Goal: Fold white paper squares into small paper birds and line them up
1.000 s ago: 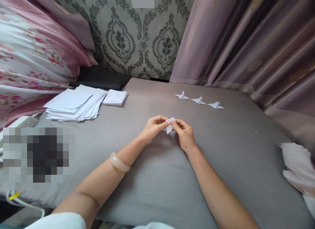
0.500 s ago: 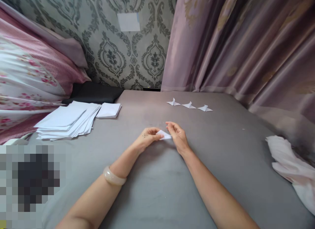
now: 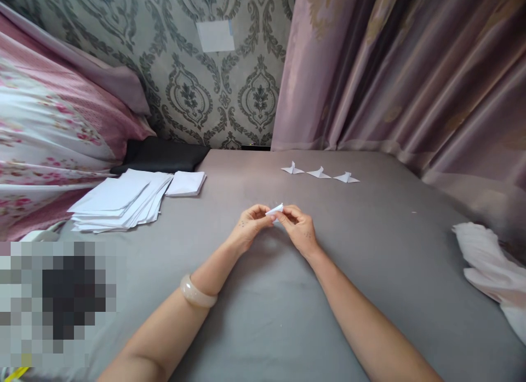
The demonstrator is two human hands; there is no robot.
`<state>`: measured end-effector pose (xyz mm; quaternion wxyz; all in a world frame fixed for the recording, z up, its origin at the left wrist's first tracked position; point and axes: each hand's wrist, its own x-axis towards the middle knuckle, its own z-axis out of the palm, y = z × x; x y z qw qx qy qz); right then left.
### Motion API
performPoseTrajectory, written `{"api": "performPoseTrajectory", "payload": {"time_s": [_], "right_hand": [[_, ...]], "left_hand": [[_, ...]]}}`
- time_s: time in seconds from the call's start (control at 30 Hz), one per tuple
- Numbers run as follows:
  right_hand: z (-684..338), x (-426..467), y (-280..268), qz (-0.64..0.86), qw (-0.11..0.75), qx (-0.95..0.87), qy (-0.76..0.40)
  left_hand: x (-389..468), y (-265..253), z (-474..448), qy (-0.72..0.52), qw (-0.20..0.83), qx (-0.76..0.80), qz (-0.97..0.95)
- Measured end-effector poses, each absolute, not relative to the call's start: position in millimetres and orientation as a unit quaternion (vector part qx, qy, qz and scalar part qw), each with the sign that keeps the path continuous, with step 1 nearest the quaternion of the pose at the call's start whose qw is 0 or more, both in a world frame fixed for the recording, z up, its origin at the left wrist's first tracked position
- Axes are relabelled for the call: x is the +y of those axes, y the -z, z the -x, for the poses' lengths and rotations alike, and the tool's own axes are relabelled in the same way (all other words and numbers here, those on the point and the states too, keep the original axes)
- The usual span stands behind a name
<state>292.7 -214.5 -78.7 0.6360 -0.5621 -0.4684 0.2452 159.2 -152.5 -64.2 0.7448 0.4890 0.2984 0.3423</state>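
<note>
A small folded piece of white paper (image 3: 274, 210) is pinched between both hands above the grey sheet (image 3: 263, 316). My left hand (image 3: 251, 226) grips its left end with thumb and fingers; a pale bangle sits on that forearm. My right hand (image 3: 299, 227) holds the right end, its thumb pressed near the left thumb. The fingertips hide part of the paper. Beyond the hands stand three folded paper birds in a row: a left one (image 3: 292, 169), a middle one (image 3: 319, 173) and a right one (image 3: 347, 177).
A stack of white paper sheets (image 3: 110, 198) lies at the left, beside a smaller pile of paper (image 3: 186, 183). Behind them is a black flat item (image 3: 164, 154). White crumpled cloth (image 3: 485, 256) lies at the right. Curtains (image 3: 349, 69) hang at the back right.
My right hand's fingers have closed in onto the paper, and the two hands are nearer each other. The paper has tilted up at its right end. The view has shifted slightly.
</note>
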Motion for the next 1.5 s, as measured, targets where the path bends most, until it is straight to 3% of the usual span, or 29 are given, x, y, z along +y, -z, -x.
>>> {"api": "performPoseTrajectory", "payload": {"time_s": [0.17, 0.5, 0.97, 1.5], "right_hand": [[-293.6, -216.3, 77.0, 0.577, 0.61, -0.503, -0.206], [-290.2, -220.9, 76.1, 0.578, 0.564, -0.577, -0.121], [-284.0, -226.0, 68.1, 0.578, 0.579, -0.57, -0.076], [-281.8, -226.1, 63.5, 0.566, 0.593, -0.566, -0.09]], "left_hand": [[-152.3, 63.1, -158.5, -0.414, 0.666, 0.268, -0.56], [-155.4, 60.6, -158.0, -0.43, 0.623, 0.236, -0.61], [-156.1, 59.6, -159.4, -0.443, 0.676, 0.244, -0.536], [-158.2, 58.6, -159.2, -0.442, 0.653, 0.248, -0.563]]}}
